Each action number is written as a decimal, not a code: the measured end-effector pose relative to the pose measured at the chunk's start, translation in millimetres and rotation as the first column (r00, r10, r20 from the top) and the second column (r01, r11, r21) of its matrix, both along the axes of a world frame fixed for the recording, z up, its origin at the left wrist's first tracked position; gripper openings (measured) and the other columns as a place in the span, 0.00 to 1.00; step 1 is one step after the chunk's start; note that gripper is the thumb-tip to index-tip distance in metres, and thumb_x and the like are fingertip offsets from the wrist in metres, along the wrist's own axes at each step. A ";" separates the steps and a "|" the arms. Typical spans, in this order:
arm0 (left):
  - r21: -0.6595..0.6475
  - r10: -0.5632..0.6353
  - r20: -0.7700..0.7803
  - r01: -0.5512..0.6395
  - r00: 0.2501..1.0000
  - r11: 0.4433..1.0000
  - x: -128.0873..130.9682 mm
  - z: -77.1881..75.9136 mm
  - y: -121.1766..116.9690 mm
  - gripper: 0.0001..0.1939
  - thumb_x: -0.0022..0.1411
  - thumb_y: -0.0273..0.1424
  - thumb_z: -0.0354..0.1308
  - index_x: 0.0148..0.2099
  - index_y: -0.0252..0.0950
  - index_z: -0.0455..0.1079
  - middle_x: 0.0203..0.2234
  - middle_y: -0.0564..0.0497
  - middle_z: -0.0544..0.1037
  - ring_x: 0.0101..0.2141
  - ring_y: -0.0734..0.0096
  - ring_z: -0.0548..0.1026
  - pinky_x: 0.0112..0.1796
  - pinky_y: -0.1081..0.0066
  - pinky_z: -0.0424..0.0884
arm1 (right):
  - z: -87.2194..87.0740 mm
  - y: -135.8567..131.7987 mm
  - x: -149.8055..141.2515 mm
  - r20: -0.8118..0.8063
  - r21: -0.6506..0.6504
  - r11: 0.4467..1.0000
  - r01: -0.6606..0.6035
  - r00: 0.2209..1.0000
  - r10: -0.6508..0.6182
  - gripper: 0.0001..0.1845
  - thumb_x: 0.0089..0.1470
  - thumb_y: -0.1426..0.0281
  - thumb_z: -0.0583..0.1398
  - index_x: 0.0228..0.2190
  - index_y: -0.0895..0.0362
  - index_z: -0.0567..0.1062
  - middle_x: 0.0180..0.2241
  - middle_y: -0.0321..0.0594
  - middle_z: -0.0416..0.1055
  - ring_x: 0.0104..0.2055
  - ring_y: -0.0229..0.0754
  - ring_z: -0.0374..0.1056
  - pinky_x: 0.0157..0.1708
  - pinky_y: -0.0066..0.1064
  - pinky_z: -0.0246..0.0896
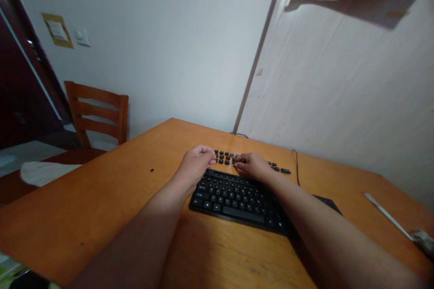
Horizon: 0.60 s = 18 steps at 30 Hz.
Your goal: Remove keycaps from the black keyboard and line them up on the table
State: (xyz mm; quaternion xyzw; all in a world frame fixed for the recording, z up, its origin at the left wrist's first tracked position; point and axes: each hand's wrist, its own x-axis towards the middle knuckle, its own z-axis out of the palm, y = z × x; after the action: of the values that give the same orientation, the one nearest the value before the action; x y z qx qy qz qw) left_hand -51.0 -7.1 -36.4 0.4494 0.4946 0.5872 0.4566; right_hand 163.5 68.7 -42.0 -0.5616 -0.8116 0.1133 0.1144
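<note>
A black keyboard point(243, 215) lies on the wooden table, its letter keys and space bar in place. Small yellowish spots show along its upper rows, too small to make out clearly. Just behind it, loose black keycaps point(221, 161) stand in rows. My left hand point(198, 161) is closed at the left end of these rows; what its fingers hold, if anything, is hidden. My right hand point(253, 165) reaches over the keyboard with its fingers pinched among the keycaps, around something too small to name. My right forearm covers part of the keyboard's right side.
One dark keycap-sized piece point(152, 170) lies apart on the left. More keycaps point(285, 171) and a black cable point(297, 167) are behind on the right. A thin white brush-like stick point(388, 216) lies far right. A wooden chair point(98, 110) stands beyond the left edge; walls border the back.
</note>
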 end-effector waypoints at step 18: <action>-0.018 -0.012 0.002 0.012 1.000 1.000 2.3 -0.2 -2.2 0.08 0.52 0.32 0.61 0.35 0.34 0.71 0.26 0.51 0.76 0.28 0.74 0.73 0.30 0.75 0.64 | 2.8 -11.1 -7.1 0.052 0.016 0.999 0.035 0.998 -0.036 0.12 0.54 0.61 0.59 0.35 0.51 0.81 0.29 0.38 0.77 0.30 0.41 0.69 0.27 0.28 0.54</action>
State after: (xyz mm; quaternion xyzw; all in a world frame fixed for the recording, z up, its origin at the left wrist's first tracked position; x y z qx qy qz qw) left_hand -48.8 -9.3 -36.6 0.4479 0.4967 0.5804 0.4645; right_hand 156.4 57.6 -39.2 -0.5778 -0.8050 0.0904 0.0995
